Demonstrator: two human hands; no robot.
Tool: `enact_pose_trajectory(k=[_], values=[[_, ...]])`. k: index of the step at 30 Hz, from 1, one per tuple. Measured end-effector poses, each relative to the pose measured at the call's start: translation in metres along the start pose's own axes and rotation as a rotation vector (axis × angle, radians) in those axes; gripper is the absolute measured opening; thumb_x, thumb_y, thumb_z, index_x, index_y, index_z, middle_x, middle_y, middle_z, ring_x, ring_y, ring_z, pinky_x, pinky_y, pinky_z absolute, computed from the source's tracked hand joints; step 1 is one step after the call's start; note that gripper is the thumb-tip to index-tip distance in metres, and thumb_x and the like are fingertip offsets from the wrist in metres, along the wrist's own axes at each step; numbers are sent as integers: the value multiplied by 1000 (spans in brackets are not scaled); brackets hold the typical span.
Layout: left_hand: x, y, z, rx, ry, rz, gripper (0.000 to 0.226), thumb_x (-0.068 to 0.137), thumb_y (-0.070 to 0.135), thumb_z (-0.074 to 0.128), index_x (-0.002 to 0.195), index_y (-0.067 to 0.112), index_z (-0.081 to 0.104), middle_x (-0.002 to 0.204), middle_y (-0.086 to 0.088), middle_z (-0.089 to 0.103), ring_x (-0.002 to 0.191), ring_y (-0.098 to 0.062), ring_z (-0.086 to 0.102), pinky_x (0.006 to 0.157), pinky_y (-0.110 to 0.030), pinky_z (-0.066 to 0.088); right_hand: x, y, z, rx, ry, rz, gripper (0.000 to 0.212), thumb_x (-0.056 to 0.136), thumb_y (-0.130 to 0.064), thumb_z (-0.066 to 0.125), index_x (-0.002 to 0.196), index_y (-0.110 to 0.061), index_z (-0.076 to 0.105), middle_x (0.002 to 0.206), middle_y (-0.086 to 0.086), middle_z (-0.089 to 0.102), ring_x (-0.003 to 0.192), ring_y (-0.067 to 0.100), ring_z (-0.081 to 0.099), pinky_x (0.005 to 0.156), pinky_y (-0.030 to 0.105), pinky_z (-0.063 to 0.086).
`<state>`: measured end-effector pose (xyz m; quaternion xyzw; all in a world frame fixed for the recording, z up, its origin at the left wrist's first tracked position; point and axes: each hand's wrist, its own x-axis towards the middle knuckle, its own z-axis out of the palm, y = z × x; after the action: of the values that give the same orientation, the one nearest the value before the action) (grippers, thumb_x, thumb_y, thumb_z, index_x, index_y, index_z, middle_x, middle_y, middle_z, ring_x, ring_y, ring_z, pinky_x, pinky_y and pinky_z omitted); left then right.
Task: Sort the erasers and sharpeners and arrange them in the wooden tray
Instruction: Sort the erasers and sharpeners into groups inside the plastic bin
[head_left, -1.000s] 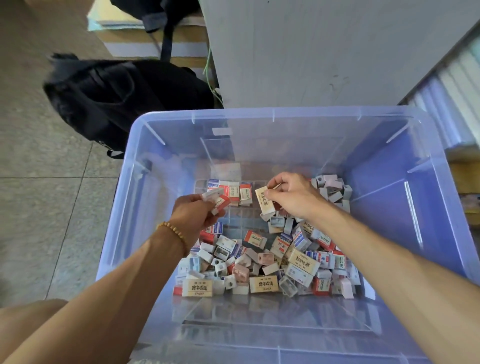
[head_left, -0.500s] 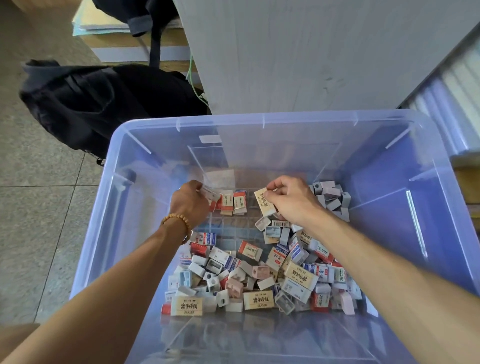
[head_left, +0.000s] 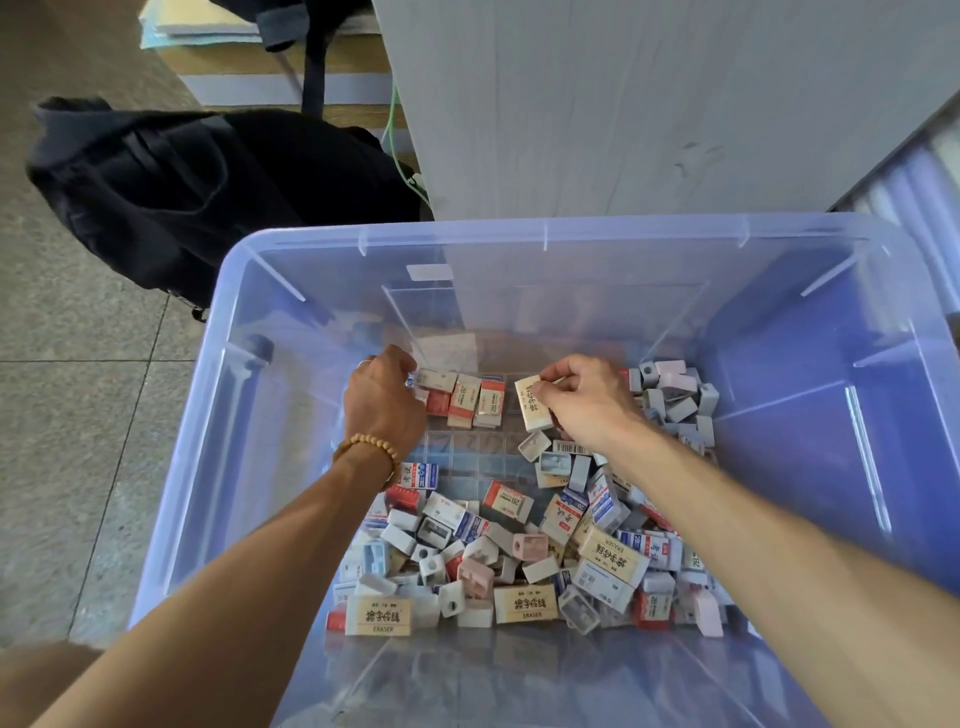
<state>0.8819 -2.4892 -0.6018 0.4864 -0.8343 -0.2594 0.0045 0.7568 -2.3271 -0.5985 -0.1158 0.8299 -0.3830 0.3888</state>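
Here the right hand (head_left: 587, 400) pinches a cream eraser (head_left: 534, 404) between thumb and curled fingers, holding it tilted just above the clear gridded tray (head_left: 467, 452) on the bin floor. The left hand (head_left: 382, 400), with a beaded bracelet (head_left: 369, 449) at the wrist, is curled at the left end of a row of red-and-white erasers (head_left: 475, 400) standing near the tray's far edge; whether it grips one cannot be determined. Grey sharpeners (head_left: 675, 400) are grouped at the tray's far right corner. A mixed pile of erasers and sharpeners (head_left: 519, 561) covers the tray's near side. All sit inside a translucent blue bin (head_left: 291, 249) on the floor, beside a black bag (head_left: 171, 192).
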Motion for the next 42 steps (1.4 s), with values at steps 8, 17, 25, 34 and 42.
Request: enact_pose_trajectory(k=[8,17,25,34,42], values=[[-2,-3,10,46,28,47,25,92,-1,50,113,4,63,112,-18,61,100,-35,58,88,-40,49,1,2,2,-10,10,-23,10,95,-23,65,92,-29,59,99,-2,68,87,13,65,68,26,51],[2,-4,19,-112,-39,-98,34,92,33,64,112,5,67,111,-14,65,96,-29,61,85,-36,51,1,4,3,-61,95,-24,8,95,-24,66,100,-24,59,99,-6,67,81,10,64,63,24,51],[6,-9,20,-198,-34,-114,30,89,16,69,118,9,66,121,-11,62,106,-27,61,84,-28,51,10,8,19,-228,200,-120,12,94,-19,68,103,-12,71,102,3,74,84,16,67,75,25,52],[-1,-9,18,-215,-44,-97,33,89,7,67,122,10,68,130,-11,61,111,-28,62,97,-31,52,-1,19,19,-526,148,-394,24,91,-13,69,115,-6,68,97,6,77,78,22,73,73,33,61],[-33,-5,5,-44,-7,-69,43,89,12,64,129,9,51,125,-12,50,104,-32,54,89,-39,47,-8,15,22,-601,155,-457,40,96,-31,63,131,-12,59,117,5,59,81,13,56,57,19,48]])
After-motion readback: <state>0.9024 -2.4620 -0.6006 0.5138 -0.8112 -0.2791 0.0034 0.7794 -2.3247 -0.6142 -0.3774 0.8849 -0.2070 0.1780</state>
